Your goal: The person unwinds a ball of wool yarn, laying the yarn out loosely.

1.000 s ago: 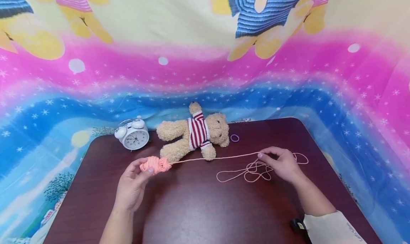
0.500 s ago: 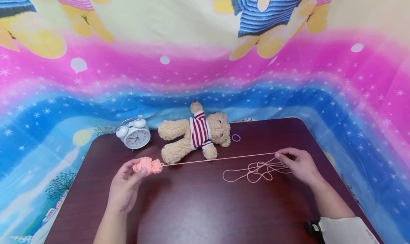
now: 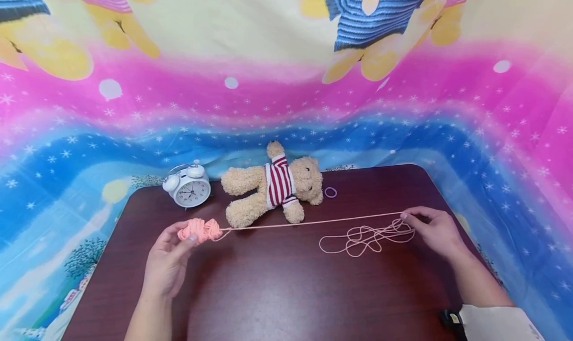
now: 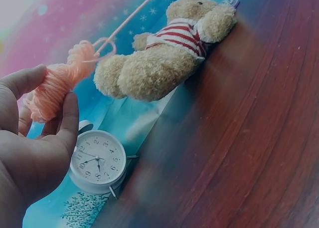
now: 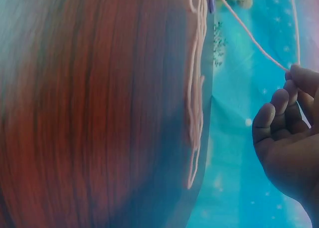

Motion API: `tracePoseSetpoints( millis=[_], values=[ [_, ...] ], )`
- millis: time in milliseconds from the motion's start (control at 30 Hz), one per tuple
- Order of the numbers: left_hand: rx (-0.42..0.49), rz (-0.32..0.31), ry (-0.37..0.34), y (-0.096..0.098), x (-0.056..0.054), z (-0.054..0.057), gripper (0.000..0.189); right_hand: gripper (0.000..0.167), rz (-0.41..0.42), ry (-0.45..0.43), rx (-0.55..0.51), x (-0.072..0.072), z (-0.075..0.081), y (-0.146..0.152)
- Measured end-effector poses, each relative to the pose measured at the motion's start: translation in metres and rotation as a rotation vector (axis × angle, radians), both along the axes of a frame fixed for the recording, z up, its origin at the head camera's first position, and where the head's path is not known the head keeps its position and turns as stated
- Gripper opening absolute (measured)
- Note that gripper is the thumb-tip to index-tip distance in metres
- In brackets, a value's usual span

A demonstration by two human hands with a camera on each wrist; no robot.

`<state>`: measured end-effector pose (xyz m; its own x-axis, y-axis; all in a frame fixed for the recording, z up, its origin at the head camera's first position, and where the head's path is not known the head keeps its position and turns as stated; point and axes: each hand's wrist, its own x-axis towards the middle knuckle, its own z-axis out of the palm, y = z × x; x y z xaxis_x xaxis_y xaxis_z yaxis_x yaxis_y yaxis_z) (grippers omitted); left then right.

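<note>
My left hand grips a small wound bundle of peach yarn between thumb and fingers, above the table's left side. From the bundle's right end a yarn strand runs almost straight across to my right hand, whose thumb and fingertip pinch it. A small loop hangs loose at the bundle in the left wrist view. Loose coils of yarn lie on the table beneath the strand, near the right hand. In the right wrist view, the pinched strand bends at the fingertips.
A teddy bear in a red-striped shirt lies at the back of the dark wooden table. Left of it stands a white alarm clock. A purple ring lies by the bear's head. A printed cloth hangs behind the table.
My right hand has moved right, drawing out more strand. My left hand with the bundle has shifted left. A small loop now shows at the bundle's end.
</note>
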<state>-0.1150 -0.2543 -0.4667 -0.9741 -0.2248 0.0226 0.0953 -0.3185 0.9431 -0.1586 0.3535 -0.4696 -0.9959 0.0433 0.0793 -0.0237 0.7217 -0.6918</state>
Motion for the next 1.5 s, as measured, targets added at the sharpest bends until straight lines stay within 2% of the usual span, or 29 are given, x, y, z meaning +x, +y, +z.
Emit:
tracePoseSetpoints(
  millis=[167, 467, 667, 867, 1067, 1267, 1500],
  values=[
    [-0.002, 0.021, -0.009, -0.005, 0.001, 0.002, 0.033, 0.036, -0.032, 0.023, 0.028, 0.000, -0.001, 0.017],
    [0.006, 0.056, -0.002, -0.016, 0.005, 0.004, 0.034, 0.031, -0.069, 0.061, 0.010, 0.000, -0.008, 0.047],
    [0.007, 0.079, 0.006, -0.025, 0.006, 0.006, 0.034, 0.034, -0.109, 0.048, 0.016, 0.001, -0.011, 0.063],
    [0.029, 0.101, 0.010, -0.031, 0.008, 0.008, 0.034, 0.037, -0.146, 0.028, 0.068, 0.000, -0.017, 0.078],
    [0.014, 0.100, 0.011, -0.034, 0.010, 0.008, 0.034, 0.043, -0.192, -0.005, 0.095, 0.000, -0.021, 0.084],
    [0.019, 0.080, 0.020, -0.030, 0.010, 0.006, 0.033, 0.040, -0.126, -0.028, 0.120, -0.001, -0.026, 0.076],
    [0.013, 0.065, 0.023, -0.025, 0.008, 0.006, 0.033, 0.028, -0.016, 0.021, 0.187, -0.003, -0.027, 0.058]
  ],
)
